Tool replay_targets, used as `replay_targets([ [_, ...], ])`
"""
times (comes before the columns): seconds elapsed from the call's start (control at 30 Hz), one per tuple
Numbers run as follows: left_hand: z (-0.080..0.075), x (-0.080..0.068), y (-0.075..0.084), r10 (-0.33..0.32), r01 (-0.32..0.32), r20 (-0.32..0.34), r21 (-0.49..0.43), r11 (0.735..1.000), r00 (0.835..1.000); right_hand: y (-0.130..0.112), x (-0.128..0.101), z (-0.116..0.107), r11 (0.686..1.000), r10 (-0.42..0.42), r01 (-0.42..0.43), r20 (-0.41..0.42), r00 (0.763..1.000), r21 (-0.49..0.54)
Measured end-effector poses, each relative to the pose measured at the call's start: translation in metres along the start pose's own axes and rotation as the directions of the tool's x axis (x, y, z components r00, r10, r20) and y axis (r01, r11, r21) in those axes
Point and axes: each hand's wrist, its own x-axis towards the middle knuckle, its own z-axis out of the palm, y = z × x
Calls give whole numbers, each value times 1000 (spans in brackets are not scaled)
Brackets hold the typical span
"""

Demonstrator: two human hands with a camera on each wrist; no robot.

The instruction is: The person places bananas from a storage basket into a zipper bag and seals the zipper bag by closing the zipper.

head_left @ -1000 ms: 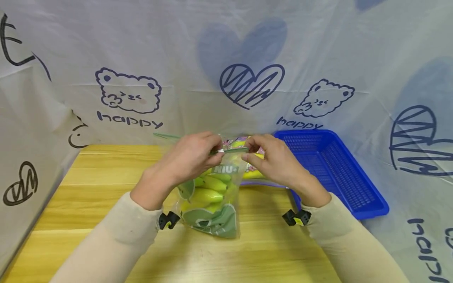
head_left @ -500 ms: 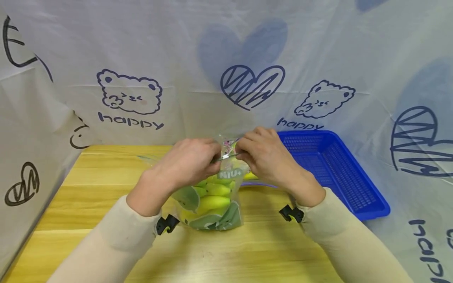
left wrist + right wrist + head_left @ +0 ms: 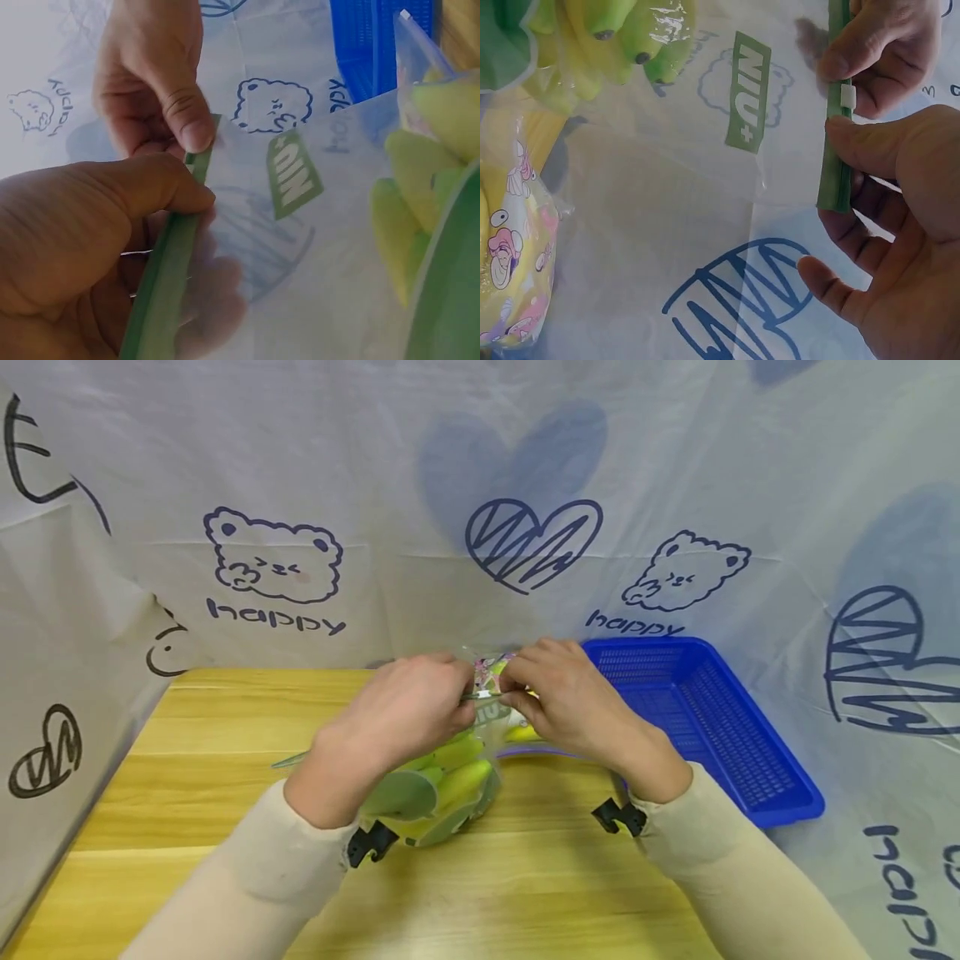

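Observation:
A clear zip bag with green print hangs from both hands, holding green-yellow bananas. My left hand pinches its green zip strip between thumb and fingers. Close by on the right, my right hand pinches the same strip near its end. A small white slider sits on the strip between the two hands. In the left wrist view, the left thumb lies on the strip, with the fingers showing through the film behind it.
Behind the hands lies a second clear bag with cartoon print and yellow contents, its edge purple. A blue perforated basket stands at the right on the wooden table. Printed white cloth hangs behind.
The hands have drawn close together along the zip strip, the slider now between them. The bag's lower end has swung and tilted toward the left arm, its strip's left end dropping lower.

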Motion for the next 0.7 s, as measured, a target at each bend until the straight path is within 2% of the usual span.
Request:
replay_targets([
  [0.17, 10, 1, 4, 49, -47, -94, 30, 998, 994, -3, -2, -1, 999, 24, -22, 35, 999, -41],
  [0.3, 14, 3, 7, 117, -105, -162, 78, 991, 980, -3, -3, -1, 997, -22, 23, 20, 1000, -68],
  [0.47, 13, 3, 7, 130, -117, -158, 88, 989, 979, 0, -3, 0, 996, -64, 65, 19, 998, -68],
  [0.7, 10, 0, 3, 91, -81, -129, 76, 994, 987, 3, -5, -1, 999, -26, 29, 65, 998, -43],
])
